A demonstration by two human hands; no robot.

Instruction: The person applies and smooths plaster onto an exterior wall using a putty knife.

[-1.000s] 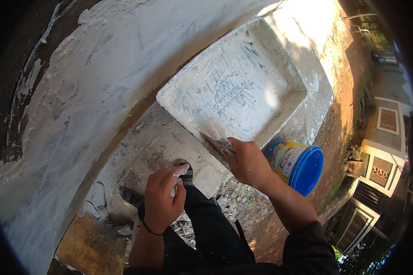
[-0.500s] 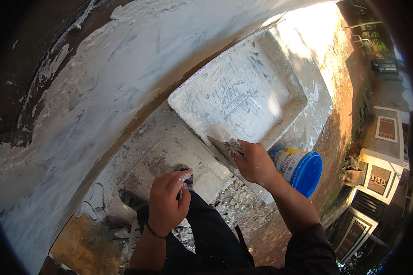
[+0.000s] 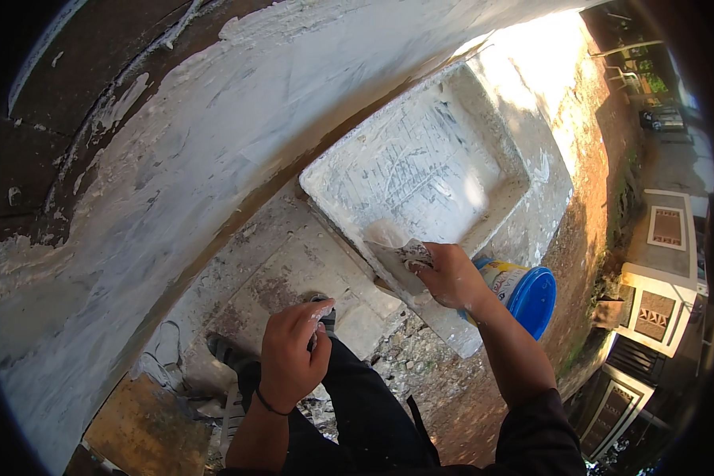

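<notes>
My right hand (image 3: 451, 278) is closed round the plaster-smeared handle of a trowel (image 3: 395, 260), over the near corner of a shallow tray. A pale, wet-looking lump of plaster (image 3: 386, 232) shows at the trowel's far edge. The tray (image 3: 325, 184) is rectangular and coated inside with scraped white plaster. Lower and to the left, my left hand (image 3: 291, 349) is curled, its fingertips smeared white. Something dark shows between its thumb and fingers, too hidden to name.
A wall (image 3: 182, 166) with fresh white plaster runs along the left. A blue-lidded bucket (image 3: 531, 301) stands right of the tray, beside my right forearm. Rubble (image 3: 420, 357) lies near my feet. A stained board (image 3: 147, 424) is at lower left.
The trowel has tilted, and its blade now shows flatter beside the tray corner. My right hand has shifted slightly right. My left hand has barely moved.
</notes>
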